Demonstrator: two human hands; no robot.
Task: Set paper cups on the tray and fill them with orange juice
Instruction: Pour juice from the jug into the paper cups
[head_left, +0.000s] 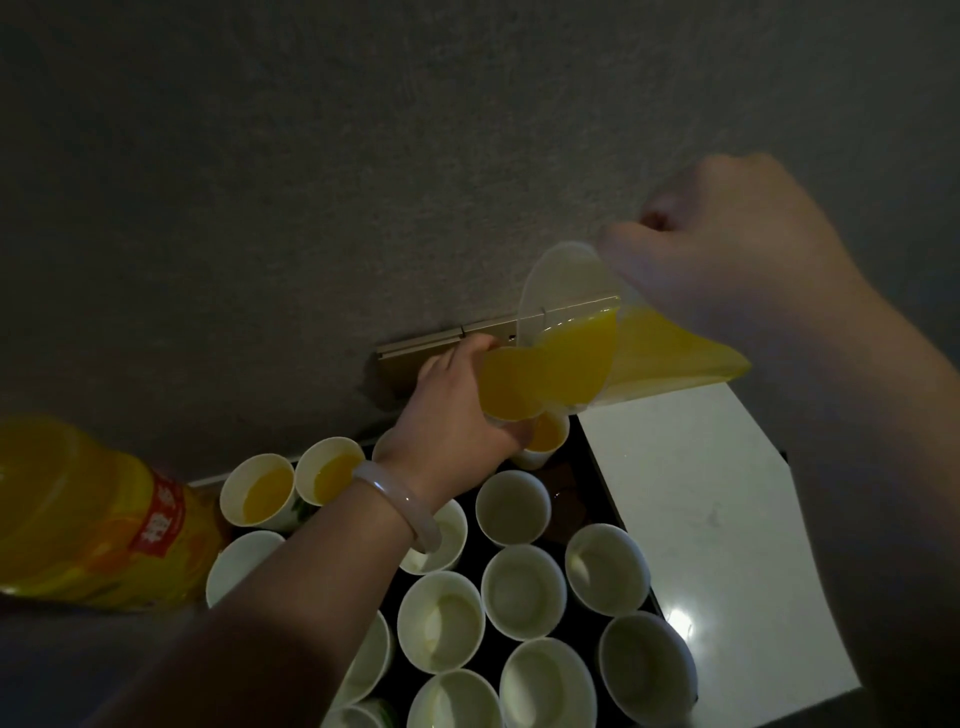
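Head: juice bottle (78, 514), label (158, 517) seemingly Chinese

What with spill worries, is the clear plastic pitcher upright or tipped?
Tipped: the clear plastic pitcher leans spout-down in the right hand, orange juice pooled toward its spout.

Both arms extended; left grip (457, 410) curled, right grip (727, 249) clenched higher

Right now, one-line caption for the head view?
Right hand tips pitcher of juice into a paper cup steadied by left hand.
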